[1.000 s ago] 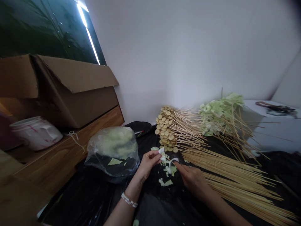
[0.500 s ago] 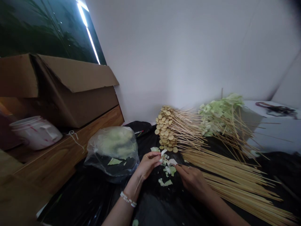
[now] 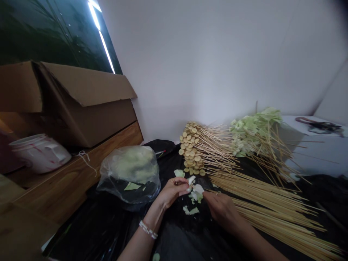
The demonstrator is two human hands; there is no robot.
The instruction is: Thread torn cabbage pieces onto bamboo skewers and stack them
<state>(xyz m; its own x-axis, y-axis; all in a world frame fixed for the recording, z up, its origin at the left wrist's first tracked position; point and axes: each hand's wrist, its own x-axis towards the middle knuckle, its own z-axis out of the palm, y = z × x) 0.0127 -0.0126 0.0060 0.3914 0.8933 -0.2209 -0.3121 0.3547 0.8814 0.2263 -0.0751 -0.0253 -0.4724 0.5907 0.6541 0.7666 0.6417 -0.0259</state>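
The left hand (image 3: 174,190), pinching a cabbage piece (image 3: 191,179), had dipped it closer to the white leaf (image 3: 198,190) beside the right hand (image 3: 220,206), seemingly mid-step; the right grip I couldn't make out.

From where I stand, the single view belongs to the person's own head, looking forward and steeply down. The left hand (image 3: 170,194) at six o'clock and right hand (image 3: 221,209) at five sit near it; the pale wall (image 3: 195,58) at twelve is farther. It sweeps wide, from cardboard box (image 3: 89,123) past nine to dark strap (image 3: 323,126) at three.
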